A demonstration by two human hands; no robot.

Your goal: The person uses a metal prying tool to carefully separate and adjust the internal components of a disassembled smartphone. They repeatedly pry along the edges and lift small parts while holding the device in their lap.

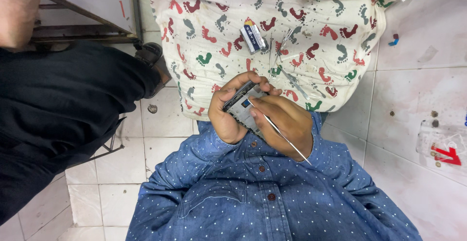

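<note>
Two hands, both busy, so from where I'm watching:

- someone else's black trouser leg (63, 109) fills the far left, well apart from the work
- left hand (226, 117) is curled round the opened phone (242, 108), fingers wrapped over its top edge, holding it just above the blue dotted shirt (262, 197)
- right hand (287, 124) is touching the phone's right side and pinching a thin metal probe (282, 135); its long axis runs diagonally, tip up-left on the phone, tail down-right
- footprint-pattern cushion (340, 22) beyond holds a small blue-and-white box (253, 36) and spare tweezers (296, 84), nothing in between
- plastic bag (442, 143) sits far right on the tiles
</note>
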